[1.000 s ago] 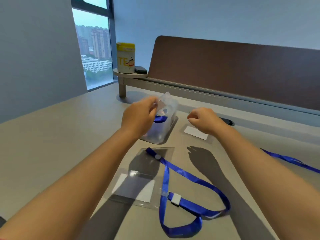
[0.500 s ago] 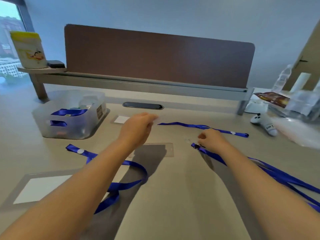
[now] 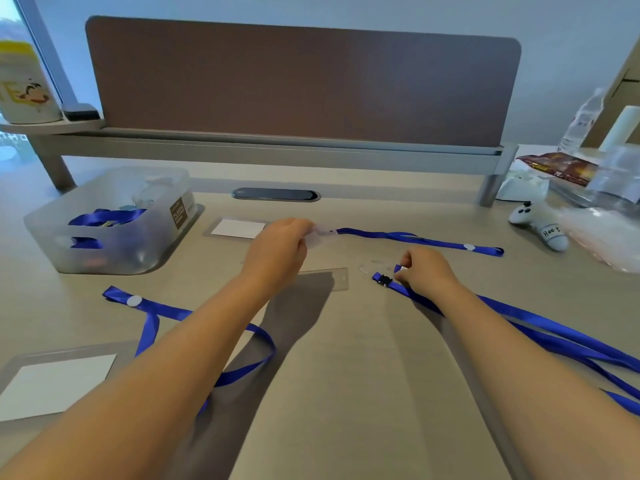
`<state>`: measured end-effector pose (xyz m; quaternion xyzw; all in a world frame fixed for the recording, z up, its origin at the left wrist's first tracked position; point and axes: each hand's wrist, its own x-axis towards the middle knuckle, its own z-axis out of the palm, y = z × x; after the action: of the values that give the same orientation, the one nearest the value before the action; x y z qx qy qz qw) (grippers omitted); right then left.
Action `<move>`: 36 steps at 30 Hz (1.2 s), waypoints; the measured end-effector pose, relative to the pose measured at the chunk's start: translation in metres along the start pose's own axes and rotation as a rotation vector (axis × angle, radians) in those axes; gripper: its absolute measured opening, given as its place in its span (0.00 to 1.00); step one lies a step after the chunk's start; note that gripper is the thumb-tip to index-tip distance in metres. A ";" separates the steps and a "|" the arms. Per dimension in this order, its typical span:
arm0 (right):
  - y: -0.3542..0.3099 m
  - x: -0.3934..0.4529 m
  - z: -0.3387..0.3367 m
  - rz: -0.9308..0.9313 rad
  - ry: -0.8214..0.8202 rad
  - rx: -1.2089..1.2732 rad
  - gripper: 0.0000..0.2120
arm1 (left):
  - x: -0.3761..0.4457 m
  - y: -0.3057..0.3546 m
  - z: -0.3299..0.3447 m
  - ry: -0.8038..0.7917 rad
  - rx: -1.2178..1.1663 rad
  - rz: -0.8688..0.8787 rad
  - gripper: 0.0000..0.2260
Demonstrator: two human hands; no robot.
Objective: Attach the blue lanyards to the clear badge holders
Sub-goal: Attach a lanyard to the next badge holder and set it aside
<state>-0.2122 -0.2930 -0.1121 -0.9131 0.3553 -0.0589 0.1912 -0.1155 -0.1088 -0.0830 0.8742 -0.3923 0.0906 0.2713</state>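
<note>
Plastic bin (image 3: 114,223), translucent, sits at the left of the desk (image 3: 346,393) with loops of blue lanyard (image 3: 107,216) and some pale, blurred items inside. Left hand (image 3: 277,251) hovers just above the desk with its fingers pinched on a small clear strap (image 3: 320,233) at the end of a second lanyard (image 3: 419,240) stretched to the right. Right hand (image 3: 427,271) is closed on another lanyard (image 3: 554,337) just behind its black clip (image 3: 384,280). Between the hands a clear badge holder (image 3: 332,282) lies flat, partly under the left forearm's shadow. Another holder (image 3: 55,384) with a white card lies nearer left.
</note>
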 end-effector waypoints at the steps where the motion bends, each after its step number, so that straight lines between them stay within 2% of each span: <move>1: 0.000 0.001 -0.002 -0.007 0.023 0.022 0.07 | 0.000 0.001 -0.001 0.012 -0.014 -0.013 0.15; 5: -0.008 0.003 -0.013 -0.071 0.104 0.185 0.02 | 0.001 0.005 -0.007 0.058 -0.069 -0.058 0.13; 9: -0.025 -0.001 -0.030 -0.159 0.136 0.266 0.13 | 0.005 0.010 -0.014 0.121 -0.155 -0.102 0.10; 14: -0.048 -0.014 -0.044 -0.290 0.085 0.229 0.16 | 0.008 0.016 -0.025 0.187 -0.275 -0.178 0.08; 18: -0.068 -0.023 -0.047 -0.350 0.060 0.262 0.15 | 0.003 0.019 -0.033 0.207 -0.411 -0.192 0.10; 23: -0.087 -0.032 -0.050 -0.394 -0.013 0.404 0.09 | 0.000 0.012 -0.038 0.167 -0.593 -0.314 0.08; 26: -0.096 -0.036 -0.049 -0.374 -0.098 0.534 0.12 | -0.003 0.012 -0.038 0.161 -0.606 -0.310 0.08; 29: -0.102 -0.040 -0.047 -0.348 -0.139 0.613 0.11 | -0.006 0.012 -0.037 0.162 -0.588 -0.262 0.10; 36: -0.104 -0.042 -0.048 -0.283 -0.193 0.665 0.11 | -0.009 0.010 -0.036 0.197 -0.465 -0.184 0.16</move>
<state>-0.1896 -0.2094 -0.0261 -0.8424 0.1675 -0.1104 0.5000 -0.1266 -0.0889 -0.0527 0.8073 -0.2930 0.0577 0.5090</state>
